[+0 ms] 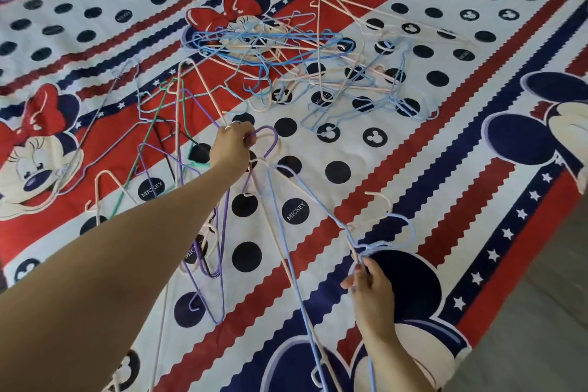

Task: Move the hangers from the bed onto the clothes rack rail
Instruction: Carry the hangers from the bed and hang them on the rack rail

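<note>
A bed [413, 169] fills nearly the whole frame, spread with a red, white and navy cartoon sheet of dots and zigzag stripes; grey floor [547, 312] shows at the lower right. Thin coated-wire hangers lie tangled in a pile [280, 51] at upper centre, with looser ones at left. The left hand [234, 145], mid-frame, curls its fingers round purple and pale hooks [269, 140]. The right hand [370, 285], at lower right, pinches the necks of light blue hangers [378, 243].
</note>
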